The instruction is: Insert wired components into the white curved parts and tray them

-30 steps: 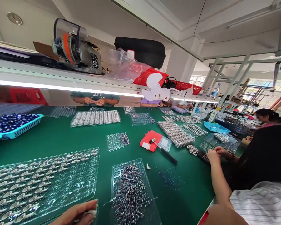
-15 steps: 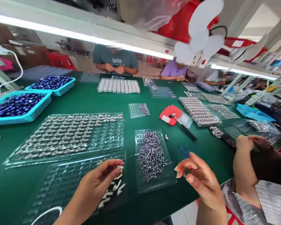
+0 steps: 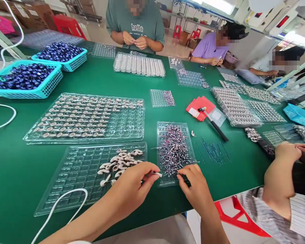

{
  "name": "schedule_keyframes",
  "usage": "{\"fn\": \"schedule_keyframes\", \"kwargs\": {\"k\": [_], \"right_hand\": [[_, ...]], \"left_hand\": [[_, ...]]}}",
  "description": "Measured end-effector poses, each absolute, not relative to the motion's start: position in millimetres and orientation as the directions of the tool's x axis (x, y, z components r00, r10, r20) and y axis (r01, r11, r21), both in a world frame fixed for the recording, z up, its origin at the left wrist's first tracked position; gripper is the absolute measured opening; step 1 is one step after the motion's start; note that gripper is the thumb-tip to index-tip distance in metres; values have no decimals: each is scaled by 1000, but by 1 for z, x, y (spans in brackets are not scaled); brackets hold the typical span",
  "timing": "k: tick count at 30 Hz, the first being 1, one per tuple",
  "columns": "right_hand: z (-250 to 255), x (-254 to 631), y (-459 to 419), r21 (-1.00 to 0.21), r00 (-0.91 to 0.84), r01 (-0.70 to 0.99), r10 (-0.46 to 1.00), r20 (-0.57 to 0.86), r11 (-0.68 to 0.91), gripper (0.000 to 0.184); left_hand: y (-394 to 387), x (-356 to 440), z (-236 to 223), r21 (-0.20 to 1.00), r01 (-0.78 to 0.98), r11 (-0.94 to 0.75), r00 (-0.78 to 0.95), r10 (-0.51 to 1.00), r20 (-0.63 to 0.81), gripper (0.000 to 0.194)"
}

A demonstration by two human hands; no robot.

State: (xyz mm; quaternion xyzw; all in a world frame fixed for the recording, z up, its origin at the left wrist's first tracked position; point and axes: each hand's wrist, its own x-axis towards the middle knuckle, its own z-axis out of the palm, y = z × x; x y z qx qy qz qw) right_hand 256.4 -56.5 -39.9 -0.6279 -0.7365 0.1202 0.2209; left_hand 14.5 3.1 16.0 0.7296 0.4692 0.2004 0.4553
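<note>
White shell (image 3: 158,174) pinched between thumb and forefinger of left grip (image 3: 141,179), closed on it; piece is held between the loose-shell tray and the wired-part tray. Right grip (image 3: 194,184) held at near right part of the wired-part tray (image 3: 162,128), thumb and forefinger tips nearly together, other fingers bent; whether a tiny part is pinched there cannot be told, nor whether the pile is touched.

Wired parts (image 3: 174,145) heaped loose in that tray, a few ends poking over its edge; none seen sorted there. Just left, loose shells (image 3: 128,157) scattered at right side of the loose-shell tray (image 3: 66,173), partly covered by the left hand; unsorted. White cable (image 3: 76,191) looped over near edge of same tray.

Beyond it, shells are seated in rows in the large tray (image 3: 125,127); rows filled from the left, far rows reaching furthest right, near right block not filled. Judged as partway: many shells placed, the held shell, loose shells and heaped parts left to be dealt with.

Further out on the green surface (image 3: 112,78): small tray (image 3: 156,98) with wired parts lined up in its right part only, single shell (image 3: 192,133), thin blue strips (image 3: 213,152), hammer (image 3: 215,125) laid partly over red packets (image 3: 197,106).
</note>
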Motion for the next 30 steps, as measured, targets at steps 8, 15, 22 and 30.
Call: {"fn": "schedule_keyframes", "kwargs": {"k": [8,15,22,30], "right_hand": [[-43,257,-53,-397,-148,895,974,170,205,10],[-27,267,-61,-420,-150,884,975,162,205,11],[-25,270,-62,-400,-168,890,972,164,221,15],[-18,280,-61,-372,-171,898,966,194,233,16]], "left_hand": [[4,20,-8,886,456,-88,433,891,-134,23],[5,20,-10,915,393,-91,444,890,-102,18],[4,20,-12,915,394,-89,445,889,-105,22],[4,19,-12,913,406,-17,466,864,-191,25]]}}
